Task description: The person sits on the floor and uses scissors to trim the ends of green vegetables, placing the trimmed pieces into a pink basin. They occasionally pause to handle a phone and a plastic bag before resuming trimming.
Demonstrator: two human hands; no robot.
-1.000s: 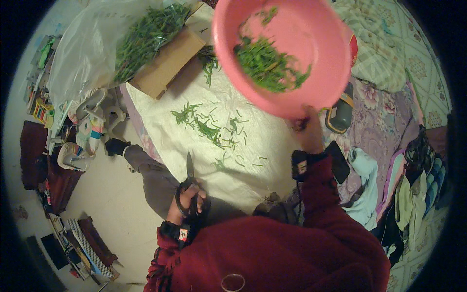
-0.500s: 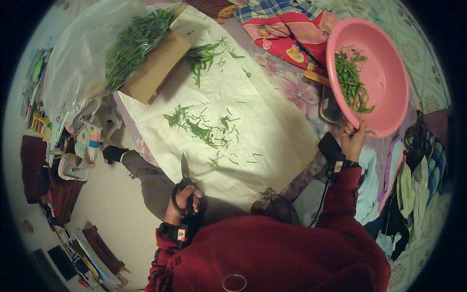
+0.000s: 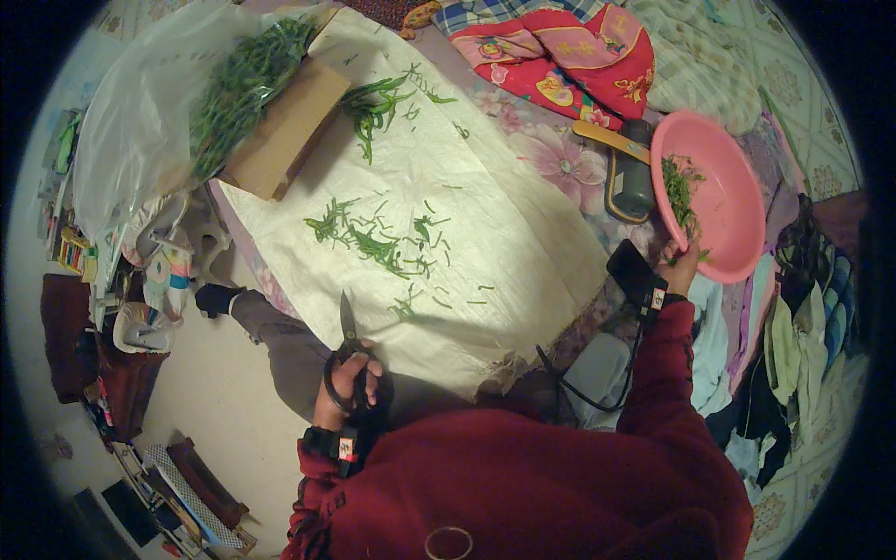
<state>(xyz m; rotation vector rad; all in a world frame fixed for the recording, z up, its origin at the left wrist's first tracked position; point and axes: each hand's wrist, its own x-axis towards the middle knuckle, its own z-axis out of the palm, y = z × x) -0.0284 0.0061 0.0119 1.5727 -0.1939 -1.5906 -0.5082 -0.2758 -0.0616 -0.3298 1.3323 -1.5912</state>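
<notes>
My left hand [image 3: 349, 383] is closed around the black handles of a pair of scissors [image 3: 348, 322], whose blades point away from me. Stretched out to the right, my right hand [image 3: 679, 271] grips the near rim of a pink basin [image 3: 733, 238]. The basin is tilted, with chopped greens [image 3: 681, 191] gathered along its left side. Short cut pieces of green stem [image 3: 378, 250] lie scattered on a white woven sheet [image 3: 504, 280] in front of me. Farther off, longer green stems [image 3: 373, 117] rest beside a cardboard box [image 3: 289, 131].
A clear plastic bag [image 3: 121, 121] and a heap of greens [image 3: 247, 89] are at the far left. Red patterned cloth [image 3: 560, 61] lies at the back. Left of the basin is a dark object [image 3: 631, 182] with a yellow strip [image 3: 609, 137]. Clothes [image 3: 793, 355] are piled at right.
The pink basin has come lower and toward me in my right hand, uncovering more of the dark object and cloth behind it. My left hand still holds the scissors.
</notes>
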